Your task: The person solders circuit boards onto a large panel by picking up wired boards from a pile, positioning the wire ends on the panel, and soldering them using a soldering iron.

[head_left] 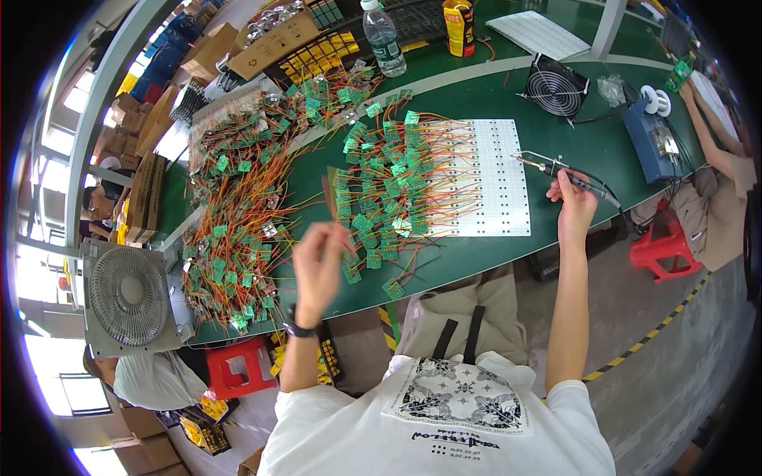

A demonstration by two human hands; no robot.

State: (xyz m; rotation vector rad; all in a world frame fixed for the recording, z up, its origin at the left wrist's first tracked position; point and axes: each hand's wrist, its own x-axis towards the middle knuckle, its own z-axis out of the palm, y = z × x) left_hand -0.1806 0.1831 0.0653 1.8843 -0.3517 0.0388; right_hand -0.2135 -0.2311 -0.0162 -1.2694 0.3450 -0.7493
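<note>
- Right hand [575, 208]: the grip is closed around a soldering iron [586, 184], held to the right of the white panel. The metal tip points left and overlaps the panel's right edge in this view; contact cannot be determined.
- Left hand [317, 266]: raised near the counter's front edge, fingers curled and blurred. Whether the grip holds anything cannot be told. A black wristband [299, 328] is worn on this arm.
- White perforated panel [500, 178]: lies flat on the green counter [460, 252], in front of the person and between the two hands. Dark holes or dots run over it in columns.
- Red, yellow and black wires [450, 182]: extend from the panel's left part to the small boards beside it.
- Small green circuit boards [401, 178]: laid in uneven upright rows immediately left of the panel, some overlapping.
- Heap of wired circuit boards [238, 262]: farther left, tangled with red and orange wires, reaching close to the counter's front edge.
- Blue box-shaped unit [652, 143]: at the right of the counter, a white spool [656, 101] at its top.
- Black square fan [556, 87]: stands behind and to the right of the panel.
- Rear of counter: a clear plastic bottle [383, 44] and a yellow-and-black pouch [458, 28], both upright.
- Far right: another person's forearm [709, 123] reaches toward a green bottle [680, 73].
</note>
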